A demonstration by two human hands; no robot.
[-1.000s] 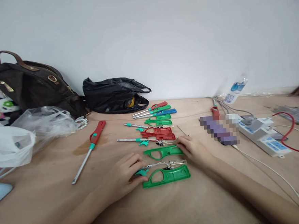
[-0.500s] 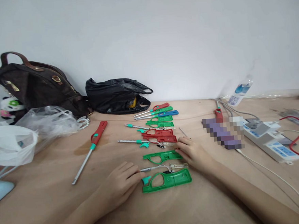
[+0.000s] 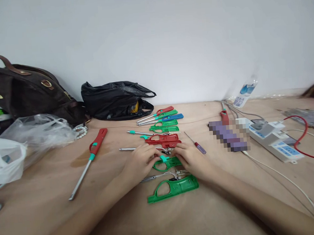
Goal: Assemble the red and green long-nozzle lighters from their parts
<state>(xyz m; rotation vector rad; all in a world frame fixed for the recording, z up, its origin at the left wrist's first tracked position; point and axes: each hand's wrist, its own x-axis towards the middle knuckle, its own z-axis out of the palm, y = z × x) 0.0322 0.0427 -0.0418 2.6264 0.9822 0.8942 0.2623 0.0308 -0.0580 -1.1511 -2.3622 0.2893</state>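
My left hand (image 3: 142, 165) pinches a teal trigger (image 3: 164, 158) over the loop end of a green lighter casing half (image 3: 163, 166). At that half's other end, my right hand (image 3: 193, 161) has its fingers closed on the edge; the fingertips are partly hidden. Just nearer lies a metal lighter tube (image 3: 149, 178), wired to a clear fuel tank (image 3: 181, 172). A second green casing half (image 3: 175, 189) rests closest to me. Beyond my hands is a pair of red casing halves (image 3: 164, 140), with a teal trigger (image 3: 144, 136) beside them.
Whole lighters (image 3: 170, 113) lie farther back, and a red lighter (image 3: 94, 148) is off left. A screwdriver (image 3: 199, 146) lies right of the parts. Power strips (image 3: 271, 141) with cables stand at the right. Bags, including a black plastic bag (image 3: 112, 99), line the back left.
My left hand has carried the teal trigger from the nearest parts forward to the farther green casing half. My right hand has shifted left, and the screwdriver shows fully. The view has turned slightly right.
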